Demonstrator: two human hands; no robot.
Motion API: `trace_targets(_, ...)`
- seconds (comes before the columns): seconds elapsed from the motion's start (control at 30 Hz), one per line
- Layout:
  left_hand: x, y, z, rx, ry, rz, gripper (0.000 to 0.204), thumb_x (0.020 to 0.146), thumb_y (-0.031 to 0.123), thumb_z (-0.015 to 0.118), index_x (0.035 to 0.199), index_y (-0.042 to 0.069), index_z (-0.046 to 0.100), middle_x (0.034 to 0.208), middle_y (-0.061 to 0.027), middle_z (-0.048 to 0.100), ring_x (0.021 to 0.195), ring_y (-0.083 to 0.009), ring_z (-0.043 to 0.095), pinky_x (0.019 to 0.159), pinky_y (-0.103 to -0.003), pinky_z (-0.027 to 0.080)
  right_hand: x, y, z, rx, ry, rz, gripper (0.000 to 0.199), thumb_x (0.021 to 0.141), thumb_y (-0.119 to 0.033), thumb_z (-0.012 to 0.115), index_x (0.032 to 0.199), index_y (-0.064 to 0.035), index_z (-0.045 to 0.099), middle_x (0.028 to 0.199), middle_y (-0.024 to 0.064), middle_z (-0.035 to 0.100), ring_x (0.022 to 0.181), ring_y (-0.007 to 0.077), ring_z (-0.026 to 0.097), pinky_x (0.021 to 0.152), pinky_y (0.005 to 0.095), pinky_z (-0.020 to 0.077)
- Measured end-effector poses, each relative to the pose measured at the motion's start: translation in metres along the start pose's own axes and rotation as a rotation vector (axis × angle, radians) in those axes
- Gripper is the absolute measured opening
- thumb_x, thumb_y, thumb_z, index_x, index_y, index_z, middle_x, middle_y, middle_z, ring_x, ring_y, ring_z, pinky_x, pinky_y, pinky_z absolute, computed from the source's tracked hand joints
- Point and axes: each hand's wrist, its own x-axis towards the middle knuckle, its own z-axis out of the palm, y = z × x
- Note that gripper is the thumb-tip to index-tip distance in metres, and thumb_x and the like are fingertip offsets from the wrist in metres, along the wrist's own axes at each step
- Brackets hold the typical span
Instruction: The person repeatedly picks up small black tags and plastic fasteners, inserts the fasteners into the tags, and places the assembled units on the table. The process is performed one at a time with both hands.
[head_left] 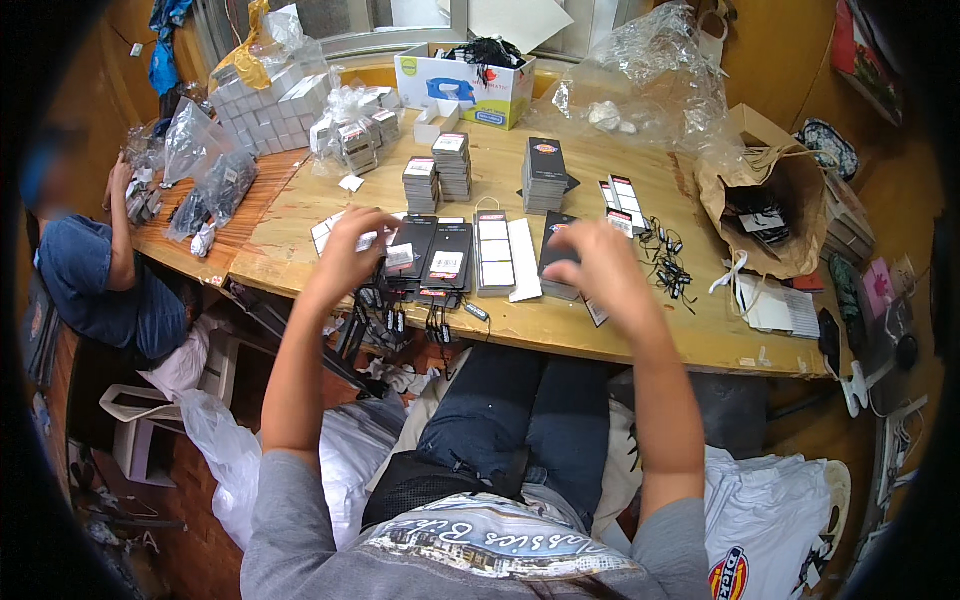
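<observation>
My left hand (pixel 352 250) hovers at the near left of the tabletop, fingers curved and apart, beside a row of black hang tags (pixel 447 255) with white barcode labels. One barcode label (pixel 400 257) shows right by its fingertips; I see no firm grip on it. My right hand (pixel 603 268), slightly blurred, reaches over a stack of black cards (pixel 557 240), with a gap between thumb and fingers. Between the hands lies a dark tag bearing white label blocks (pixel 495 250), beside a blank white strip (pixel 523 260). Black cords (pixel 385 315) hang over the table's front edge.
Behind stand a tall black card stack (pixel 544 175) and two labelled stacks (pixel 452 165). Loose black cords (pixel 665 250) lie right, near a brown paper bag (pixel 715 205). A printed carton (pixel 465 85) and clear plastic (pixel 640 75) sit at the back. A co-worker (pixel 90 255) sits at left.
</observation>
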Motion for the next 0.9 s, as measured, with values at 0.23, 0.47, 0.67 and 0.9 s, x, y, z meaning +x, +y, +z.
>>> trace_targets(0.23, 0.065, 0.004, 0.093, 0.120, -0.373, -0.031, 0.079, 0.050, 0.043, 0.073, 0.108, -0.004, 0.048, 0.108, -0.0192, 0.045, 0.106, -0.0324, 0.038, 0.090, -0.037, 0.033, 0.072, 0.043, 0.009, -0.347, -0.553, 0.270, 0.068, 0.047, -0.040, 0.076, 0.101, -0.0042, 0.056, 0.110, 0.0086, 0.051, 0.111, 0.0248, 0.038, 0.091, 0.0507, 0.0265)
trace_targets(0.47, 0.070, 0.003, 0.097, 0.267, -0.287, 0.020, 0.079, 0.040, 0.045, 0.075, 0.100, -0.001, 0.052, 0.105, -0.0159, 0.046, 0.104, -0.0320, 0.039, 0.085, -0.040, 0.036, 0.075, 0.038, 0.015, -0.336, -0.431, 0.249, 0.079, 0.041, -0.032, 0.080, 0.111, -0.0109, 0.049, 0.108, 0.0075, 0.052, 0.111, 0.0230, 0.038, 0.091, 0.0487, 0.0239)
trace_targets(0.67, 0.070, 0.024, 0.091, -0.111, 0.024, -0.171, 0.033, 0.062, 0.006, 0.066, 0.091, 0.001, 0.051, 0.082, -0.0117, 0.056, 0.080, -0.0253, 0.055, 0.067, -0.033, 0.044, 0.072, 0.047, 0.009, 0.204, 0.009, 0.182, 0.042, 0.058, -0.007, 0.070, 0.096, -0.0055, 0.054, 0.084, 0.0089, 0.058, 0.073, 0.0204, 0.056, 0.061, 0.0304, 0.0443)
trace_targets(0.9, 0.069, 0.014, 0.091, 0.227, -0.148, -0.032, 0.076, 0.049, 0.034, 0.077, 0.109, -0.003, 0.048, 0.100, -0.0201, 0.052, 0.096, -0.0293, 0.049, 0.085, -0.035, 0.038, 0.057, 0.035, -0.032, 0.805, 0.124, 0.188, 0.023, 0.071, 0.003, 0.054, 0.092, -0.0034, 0.060, 0.071, 0.0049, 0.057, 0.054, 0.0062, 0.048, 0.042, 0.0185, 0.0411)
